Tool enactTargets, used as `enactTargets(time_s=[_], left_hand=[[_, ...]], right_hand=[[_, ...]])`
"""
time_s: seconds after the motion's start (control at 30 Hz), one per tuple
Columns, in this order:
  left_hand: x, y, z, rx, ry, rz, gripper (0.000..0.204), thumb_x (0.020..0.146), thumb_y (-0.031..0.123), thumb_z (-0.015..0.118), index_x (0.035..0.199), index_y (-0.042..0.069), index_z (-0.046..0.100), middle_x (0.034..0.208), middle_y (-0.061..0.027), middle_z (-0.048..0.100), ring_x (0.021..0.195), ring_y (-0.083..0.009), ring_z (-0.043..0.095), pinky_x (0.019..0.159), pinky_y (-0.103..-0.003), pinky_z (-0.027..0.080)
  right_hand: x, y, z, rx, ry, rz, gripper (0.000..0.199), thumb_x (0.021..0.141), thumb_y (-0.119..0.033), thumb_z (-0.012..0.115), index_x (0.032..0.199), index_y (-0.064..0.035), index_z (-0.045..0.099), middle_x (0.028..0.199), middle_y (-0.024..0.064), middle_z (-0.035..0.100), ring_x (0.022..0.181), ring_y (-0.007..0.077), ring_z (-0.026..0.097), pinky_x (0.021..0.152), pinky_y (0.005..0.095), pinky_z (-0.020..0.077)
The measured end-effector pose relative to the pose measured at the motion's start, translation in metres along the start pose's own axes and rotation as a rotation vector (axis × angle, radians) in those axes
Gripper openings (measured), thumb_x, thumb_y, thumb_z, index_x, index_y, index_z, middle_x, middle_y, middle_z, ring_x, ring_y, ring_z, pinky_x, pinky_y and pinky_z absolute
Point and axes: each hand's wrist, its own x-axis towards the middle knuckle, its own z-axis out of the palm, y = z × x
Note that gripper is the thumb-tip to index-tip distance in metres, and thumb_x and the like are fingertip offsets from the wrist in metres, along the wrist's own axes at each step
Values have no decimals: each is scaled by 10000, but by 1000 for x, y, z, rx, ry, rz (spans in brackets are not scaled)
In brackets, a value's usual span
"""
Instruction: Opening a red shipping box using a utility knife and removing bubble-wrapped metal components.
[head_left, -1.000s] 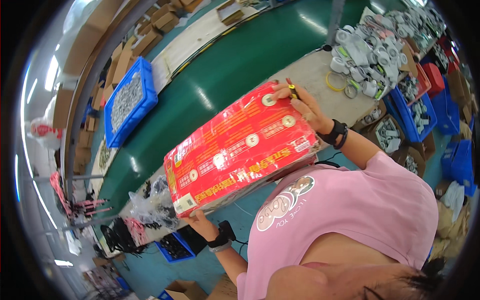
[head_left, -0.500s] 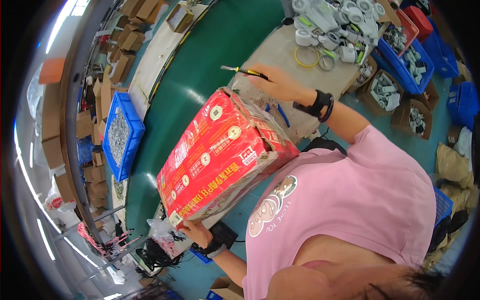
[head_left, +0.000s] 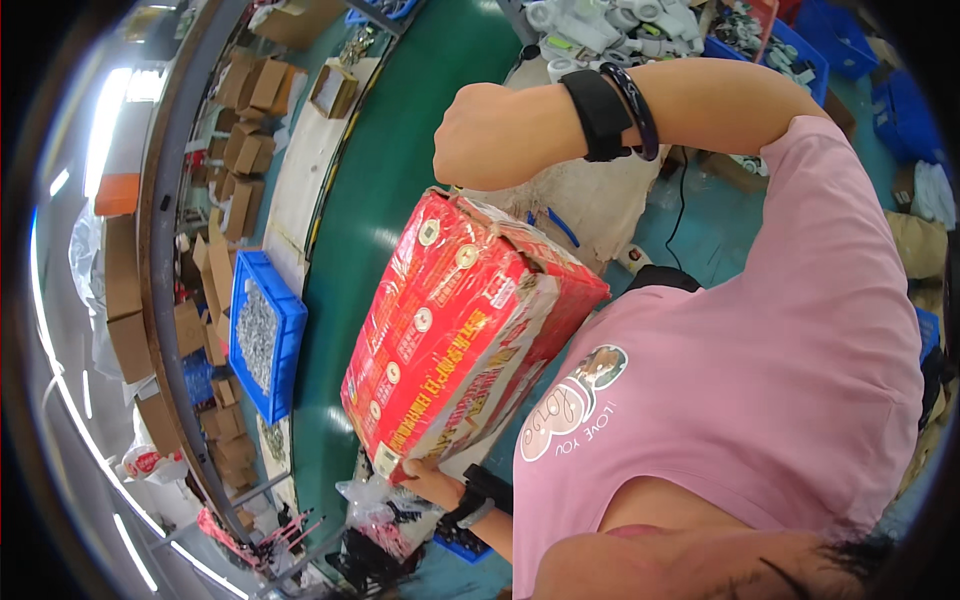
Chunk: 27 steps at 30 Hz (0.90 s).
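Red cardboard box [head_left: 430, 330] dead centre of the frame, right in front of the pink shirt [head_left: 720, 320], standing at a slant. Long axis runs lower left to upper right, pretty steep, with the scruffy torn short end aimed up and right and the big printed face toward the camera.

Going left to right: blue tray [head_left: 290, 350] of small grey parts [head_left: 256, 340], then the green belt [head_left: 390, 140]. Left hand [head_left: 436, 487] has the box's bottom corner, thumb on the red side and the other fingers gripping underneath, mostly hidden. Print-wise, big yellow characters follow one long edge beside a row of round pale badges; the small white lines are too blurry to read.

Right hand [head_left: 490, 135] is above the torn end, fingers curled out of sight, so I can't tell if they're closed on anything. Past it, a blue-handled tool [head_left: 563, 228] on the bench [head_left: 600, 195], half blocked. White parts [head_left: 610, 40] get cut off up top.
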Motion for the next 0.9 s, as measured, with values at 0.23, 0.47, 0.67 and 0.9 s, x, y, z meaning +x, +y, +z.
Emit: enactTargets(time_s=[0.23, 0.47, 0.67, 0.9], left_hand=[[0, -15, 13, 59, 61, 46, 517, 873, 140, 523, 1320, -85, 397, 1250, -195, 542, 1080, -257, 535, 956, -387, 437], [16, -40, 17, -107, 94, -1, 669, 843, 222, 763, 1312, -116, 426, 1247, -223, 566, 1082, -253, 563, 955, -410, 451], [20, -61, 16, -225, 62, 99, 730, 790, 314, 846, 1256, -129, 500, 1209, -229, 602, 1064, -260, 591, 937, -414, 475], [21, -54, 12, -75, 17, 53, 751, 827, 313, 810, 1321, -120, 445, 1263, -246, 560, 1088, -269, 574, 937, -409, 473]], right_hand=[[40, -61, -23, -209, -223, 1, 68, 728, -149, 683, 735, -100, 729, 737, 69, 711, 692, 271, 693, 523, 393, 502], [21, -116, -15, -308, -150, 100, 96, 652, -152, 714, 624, -98, 641, 579, 85, 621, 557, 255, 649, 468, 356, 461], [-18, -158, -12, -226, -246, 330, 117, 691, -174, 702, 643, -95, 629, 589, 93, 622, 578, 276, 657, 488, 377, 470], [-66, -168, -52, -201, -235, 571, 150, 833, -202, 644, 960, -123, 644, 730, 102, 667, 665, 307, 658, 558, 430, 483]])
